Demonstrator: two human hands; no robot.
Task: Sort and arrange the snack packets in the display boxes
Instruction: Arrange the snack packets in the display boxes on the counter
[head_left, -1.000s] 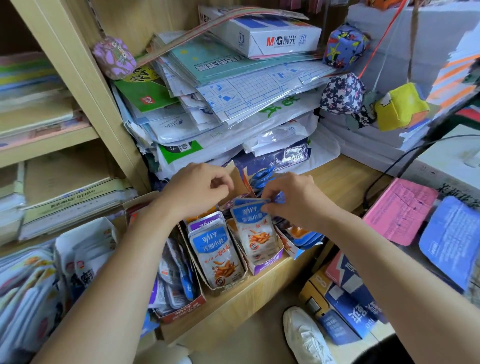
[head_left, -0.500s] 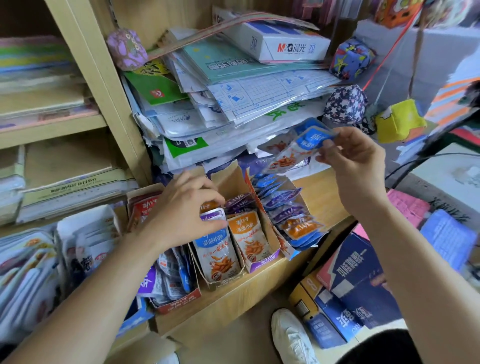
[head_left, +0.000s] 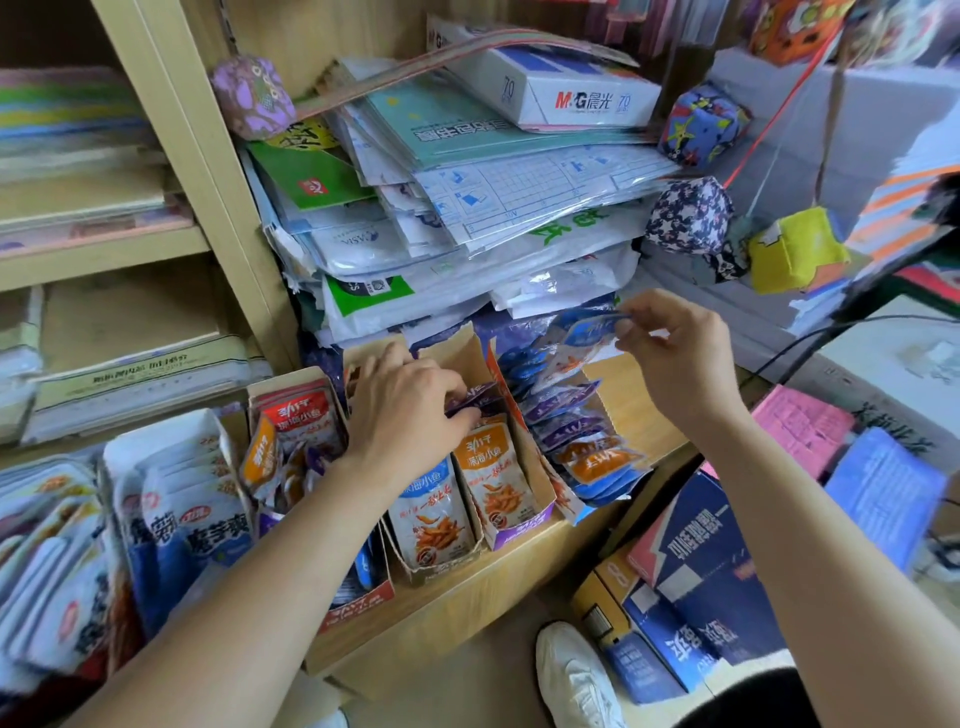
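My left hand (head_left: 410, 410) reaches far, forearm bare, knuckles up, fingers curled downward (grip unclear from here). My right hand (head_left: 675, 358) hangs higher, to the right, thumb and fingertips pinching a blue packet (head_left: 592, 330).

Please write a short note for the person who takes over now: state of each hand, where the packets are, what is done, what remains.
Left hand: pinches purple foil packets standing at the back of the purple-trimmed cardboard display box.
Right hand: grip on a blue foil snack packet, held above the loose pile of mixed packets right of that box.
Done: this box and the brown cardboard box beside it hold upright rows.
Left: place the held packet, sort the pile.
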